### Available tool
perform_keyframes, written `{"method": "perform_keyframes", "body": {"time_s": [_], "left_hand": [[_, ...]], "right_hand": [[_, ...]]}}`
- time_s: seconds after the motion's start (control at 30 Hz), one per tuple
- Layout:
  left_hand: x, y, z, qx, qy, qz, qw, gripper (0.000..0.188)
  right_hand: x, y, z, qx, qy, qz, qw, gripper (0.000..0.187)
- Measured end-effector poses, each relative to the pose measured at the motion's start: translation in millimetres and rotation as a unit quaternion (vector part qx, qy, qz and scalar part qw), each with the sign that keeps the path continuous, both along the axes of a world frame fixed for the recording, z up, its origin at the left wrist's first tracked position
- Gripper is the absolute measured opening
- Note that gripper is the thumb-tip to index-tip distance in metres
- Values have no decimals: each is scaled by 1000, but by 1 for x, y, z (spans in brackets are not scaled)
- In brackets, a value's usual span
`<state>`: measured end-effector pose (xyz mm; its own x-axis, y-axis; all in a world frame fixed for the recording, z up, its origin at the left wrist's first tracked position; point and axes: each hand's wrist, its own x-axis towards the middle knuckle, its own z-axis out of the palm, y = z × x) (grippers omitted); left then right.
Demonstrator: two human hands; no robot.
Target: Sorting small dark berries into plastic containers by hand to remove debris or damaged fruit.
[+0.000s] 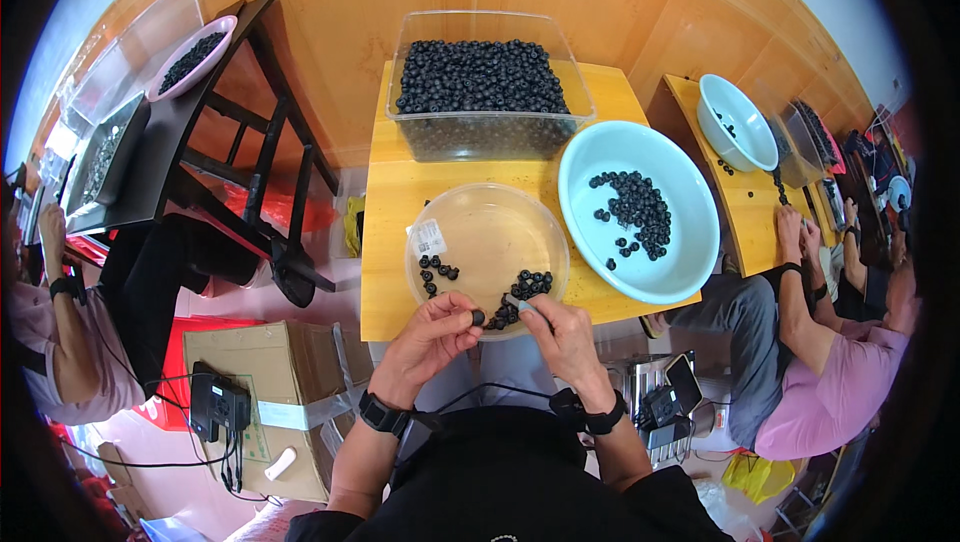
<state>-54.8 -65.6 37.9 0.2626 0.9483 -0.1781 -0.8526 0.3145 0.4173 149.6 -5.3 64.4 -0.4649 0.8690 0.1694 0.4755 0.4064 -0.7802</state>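
Pinched between the thumb and fingers of my left hand (435, 334) is a small black round part (477, 318). My right hand (563, 338) is closed beside it, with a small greyish tip (514, 301) showing at its fingers; what kind of thing that is I cannot make out. Both hands are over the near rim of a shallow clear round tray (490, 222). Inside the tray, several black parts (436, 270) lie at the left and a larger cluster (530, 285) at the right, partly behind my right fingers.
A clear plastic bin (480, 137) full of black parts stands at the back of the yellow table (385, 292). To the right sits a light-blue basin (590, 242) with more parts. Co-workers sit at tables on both sides. A cardboard box (230, 342) stands at my left.
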Motion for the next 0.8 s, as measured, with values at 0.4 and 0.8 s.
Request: {"method": "perform_keyframes", "body": {"time_s": [0.4,0.8], "left_hand": [[7,4,-5,-39,-25,18,999,16],[7,1,-10,-39,-15,16,999,16]], "right_hand": [[-16,-12,17,21,36,90,995,17],[-15,-13,13,35,18,87,995,19]]}}
